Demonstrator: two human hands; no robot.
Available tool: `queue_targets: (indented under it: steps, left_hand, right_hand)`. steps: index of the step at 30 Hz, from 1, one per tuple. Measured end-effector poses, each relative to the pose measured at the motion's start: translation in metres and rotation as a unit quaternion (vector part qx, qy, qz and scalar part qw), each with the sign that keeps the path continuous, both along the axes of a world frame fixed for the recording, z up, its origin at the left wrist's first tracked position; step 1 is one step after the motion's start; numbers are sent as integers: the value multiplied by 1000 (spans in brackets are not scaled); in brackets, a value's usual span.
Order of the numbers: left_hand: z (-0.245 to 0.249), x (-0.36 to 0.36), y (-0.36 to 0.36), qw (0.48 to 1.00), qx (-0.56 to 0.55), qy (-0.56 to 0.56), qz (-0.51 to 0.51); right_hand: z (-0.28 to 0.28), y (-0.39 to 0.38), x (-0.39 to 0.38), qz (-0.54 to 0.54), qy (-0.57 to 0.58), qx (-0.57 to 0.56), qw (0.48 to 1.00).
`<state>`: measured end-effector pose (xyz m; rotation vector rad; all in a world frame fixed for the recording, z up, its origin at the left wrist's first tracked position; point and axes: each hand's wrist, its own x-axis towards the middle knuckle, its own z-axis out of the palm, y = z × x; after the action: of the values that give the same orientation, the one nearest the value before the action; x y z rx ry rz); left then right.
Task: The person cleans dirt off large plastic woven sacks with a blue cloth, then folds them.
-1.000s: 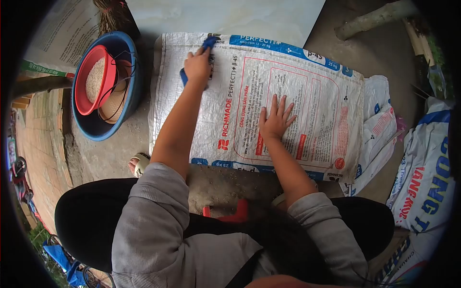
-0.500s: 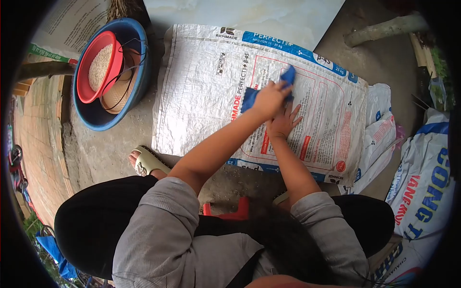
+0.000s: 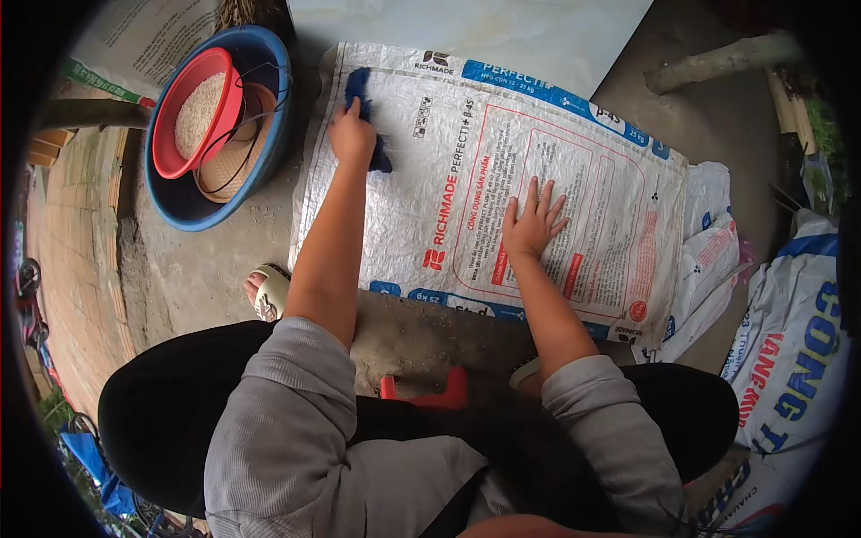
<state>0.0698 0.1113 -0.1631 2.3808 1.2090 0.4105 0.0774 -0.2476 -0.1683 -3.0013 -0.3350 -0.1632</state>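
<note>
A silvery-white woven sack (image 3: 395,215) with red and blue print lies flat on the ground before me. At its left end my left hand (image 3: 352,136) is closed around a dark blue cloth (image 3: 357,85), which rests against the sack's surface. Part of the cloth is hidden under the fingers. My right hand (image 3: 531,226) lies flat on the printed middle of the sack, fingers spread, holding nothing.
To the left, a blue basin (image 3: 193,218) holds a red bowl (image 3: 166,161) of white grains and a tan woven tray (image 3: 238,166). More printed sacks (image 3: 789,341) are on the right. A pale panel (image 3: 466,22) stands behind; a log (image 3: 717,65) lies at upper right.
My left hand has swept the blue cloth from the middle of the sack to its left end. The right hand stays on the sack, its fingers now fully in sight.
</note>
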Motion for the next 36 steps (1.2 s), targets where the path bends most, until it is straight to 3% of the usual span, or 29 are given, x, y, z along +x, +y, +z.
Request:
queue_targets:
  steps: [3, 7, 9, 11, 13, 14, 16, 19, 21, 25, 26, 28, 31, 34, 36]
  left_hand:
    - [-13, -9, 34, 980, -57, -167, 97]
    - [18, 19, -48, 903, -270, -333, -8]
    - [32, 31, -112, 928, -169, -286, -171]
    - [58, 22, -178, 935, -122, -102, -318]
    - [42, -2, -222, 881, 17, -18, -473]
    - [30, -11, -226, 881, 19, -19, -472]
    - [22, -20, -230, 888, 84, -138, -430]
    - [14, -19, -196, 880, 67, -103, -459]
    - [23, -14, -152, 910, 85, -55, -402]
    - [6, -22, -39, 980, 100, -49, -165]
    - [1, -30, -16, 981, 145, -51, -117]
    - [-10, -43, 12, 992, 103, -76, 8]
    - [-10, -50, 15, 988, 73, -109, 81]
    - [6, -31, -54, 970, 95, -224, 4]
    - [28, -13, -117, 961, 10, -242, -135]
  right_hand:
    - [1, 1, 1, -1, -2, -1, 1000]
    - [1, 2, 1, -1, -2, -1, 1000]
    - [0, 1, 0, 2, -5, -2, 1000]
    - [0, 1, 1, -4, 0, -3, 1000]
    - [2, -1, 2, -7, 31, -48, 998]
    - [2, -1, 3, -12, 60, -94, 994]
    - [-4, 0, 2, -10, 42, -66, 997]
    - [-1, 1, 0, -12, 14, -11, 1000]
    - [0, 1, 0, -4, 2, 0, 1000]
    - [1, 2, 0, -7, 2, -8, 1000]
    - [1, 3, -1, -10, 3, -5, 1000]
    - [3, 2, 0, -2, -1, 5, 1000]
    - [3, 2, 1, -10, 9, -6, 1000]
    - [3, 2, 1, -6, 3, 3, 1000]
    - [2, 3, -1, -8, 6, 4, 1000]
